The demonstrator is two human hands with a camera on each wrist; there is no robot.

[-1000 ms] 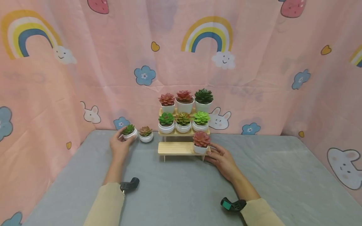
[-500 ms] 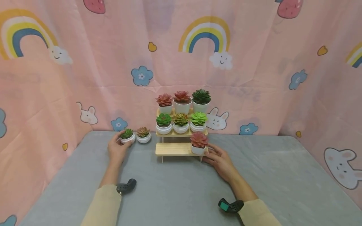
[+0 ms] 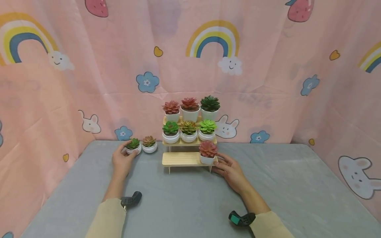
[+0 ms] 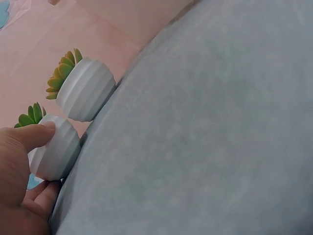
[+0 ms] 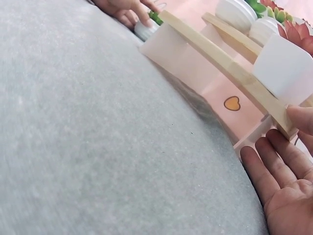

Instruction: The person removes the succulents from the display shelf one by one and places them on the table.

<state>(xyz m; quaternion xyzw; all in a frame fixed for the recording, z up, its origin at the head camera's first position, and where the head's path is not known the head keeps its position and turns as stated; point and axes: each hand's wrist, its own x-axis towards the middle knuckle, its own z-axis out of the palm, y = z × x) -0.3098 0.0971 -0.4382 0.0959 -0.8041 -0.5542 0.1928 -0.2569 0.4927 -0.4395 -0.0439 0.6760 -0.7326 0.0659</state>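
Note:
In the head view my left hand (image 3: 121,162) holds a small green succulent (image 3: 133,145) in a round white pot at the back left of the table. The left wrist view shows its thumb on the side of that ribbed pot (image 4: 56,149) and fingers low around it. Right beside it sits a brownish succulent (image 3: 149,144) in a similar pot. My right hand (image 3: 232,172) grips the right end of a wooden tiered stand's lowest shelf (image 3: 180,159), thumb at the board's edge and fingers beneath. A reddish succulent (image 3: 208,152) in a square white pot stands on that end.
The middle tier bears three succulents in round white pots, including a light green one (image 3: 207,129). On the top tier are two reddish plants and a dark green one (image 3: 210,107). A pink patterned curtain (image 3: 256,66) hangs behind the grey-covered table (image 3: 178,205).
My left hand has lowered the green succulent slightly, and its pot has gone from tilted to more level beside the brownish one. My right hand stays at the shelf end. The head view has shifted slightly.

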